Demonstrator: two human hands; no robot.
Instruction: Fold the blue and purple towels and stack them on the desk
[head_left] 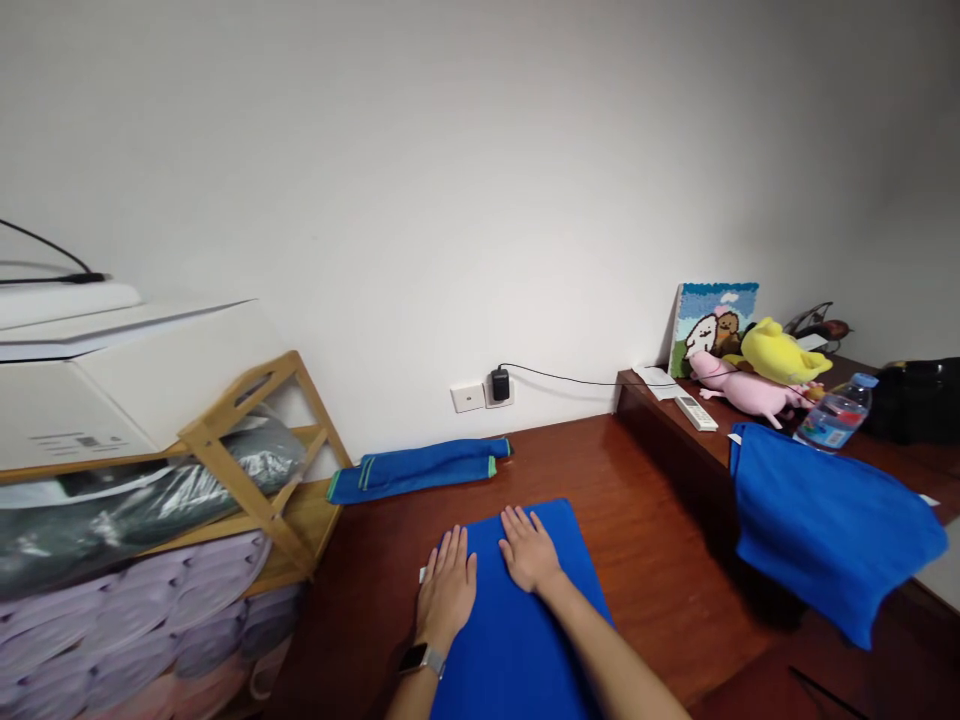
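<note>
You face one pale wall (pixel 465 200), with one glossy red-brown table (pixel 645 500) below it. One wooden rack (pixel 300 400) stands to your left. One blue cloth (pixel 510 640) lies on the table before you, plain and smooth, its near end out of view. More blue fabric (pixel 832 520) hangs off the raised shelf (pixel 675 415) on your right; you can't tell how many layers. Folded blue strips (pixel 427 470) with green edges lie near the wall. Your two hands, left (pixel 448 590) and right (pixel 529 550), rest palm down on the cloth, fingers straight, released, clenching nothing. The shelf holds two plush toys, pink (pixel 750 392) and yellow (pixel 780 352), one picture (pixel 716 298), one bottle (pixel 834 415) and one remote (pixel 696 413).
</note>
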